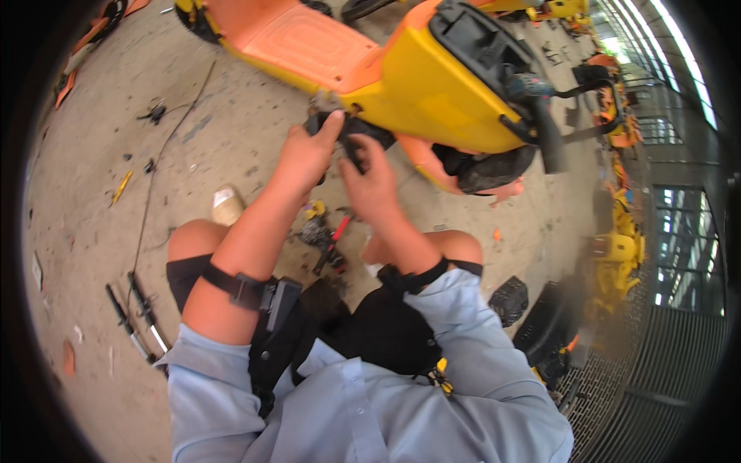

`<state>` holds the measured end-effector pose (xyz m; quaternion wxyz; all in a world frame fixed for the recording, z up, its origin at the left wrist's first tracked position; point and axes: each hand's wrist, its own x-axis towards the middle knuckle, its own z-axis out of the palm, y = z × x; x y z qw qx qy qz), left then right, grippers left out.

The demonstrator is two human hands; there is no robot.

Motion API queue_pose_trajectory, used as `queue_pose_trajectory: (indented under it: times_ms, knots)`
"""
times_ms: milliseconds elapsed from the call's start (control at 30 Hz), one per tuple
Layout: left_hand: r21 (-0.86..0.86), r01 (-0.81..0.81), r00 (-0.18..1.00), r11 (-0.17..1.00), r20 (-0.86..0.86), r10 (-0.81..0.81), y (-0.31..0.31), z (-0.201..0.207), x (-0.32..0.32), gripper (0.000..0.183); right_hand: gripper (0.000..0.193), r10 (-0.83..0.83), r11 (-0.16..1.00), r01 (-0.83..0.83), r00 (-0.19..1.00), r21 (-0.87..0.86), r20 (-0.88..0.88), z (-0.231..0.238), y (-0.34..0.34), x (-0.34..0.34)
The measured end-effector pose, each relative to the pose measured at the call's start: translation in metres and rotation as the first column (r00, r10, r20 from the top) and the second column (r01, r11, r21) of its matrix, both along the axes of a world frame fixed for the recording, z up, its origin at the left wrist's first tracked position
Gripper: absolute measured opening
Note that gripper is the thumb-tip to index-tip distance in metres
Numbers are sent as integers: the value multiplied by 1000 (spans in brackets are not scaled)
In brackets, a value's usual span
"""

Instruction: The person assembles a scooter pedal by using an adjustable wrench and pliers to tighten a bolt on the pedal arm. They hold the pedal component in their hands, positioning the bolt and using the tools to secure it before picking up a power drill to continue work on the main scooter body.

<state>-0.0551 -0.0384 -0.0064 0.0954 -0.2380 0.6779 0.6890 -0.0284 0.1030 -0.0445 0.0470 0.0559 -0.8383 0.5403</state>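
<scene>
A yellow and orange scooter body point(432, 85) lies on its side before me. At its lower near edge, both my hands are on a dark pliers-like tool point(353, 154) with a grey metal end. My left hand point(309, 150) closes round one dark arm of it, thumb on top. My right hand point(370, 181) has its fingers curled on the other black arm, slightly lower and to the right. The metal end is up against the scooter's underside; what it touches is too blurred to tell.
A cordless power tool point(532, 96) rests on the scooter's right end. Between my knees lies a red-handled tool point(340, 228) on the concrete floor. Two rods with black grips point(139, 301) and a long thin cable point(166, 131) are at left. Yellow parts point(617, 247) line the right side.
</scene>
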Motion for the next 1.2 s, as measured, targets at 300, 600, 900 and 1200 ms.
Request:
queue_pose_trajectory:
  times_ms: [300, 600, 900, 1200]
  knots:
    - [78, 77, 982, 994, -178, -62, 21, 2, -5, 57, 48, 75, 995, -73, 997, 61, -33, 12, -3, 9]
    - [115, 59, 995, 992, -88, -50, 12, -2, -7, 36, 39, 115, 980, -118, 993, -162, -25, 4, -14, 8]
    - [94, 60, 998, 994, -20, -58, 17, 11, -7, 40, 43, 31, 999, -29, 999, 44, -39, 13, -11, 6]
    - [157, -65, 996, 985, 65, 56, 12, 4, -2, 28, 49, 96, 959, -123, 989, 254, 114, 47, -7, 11]
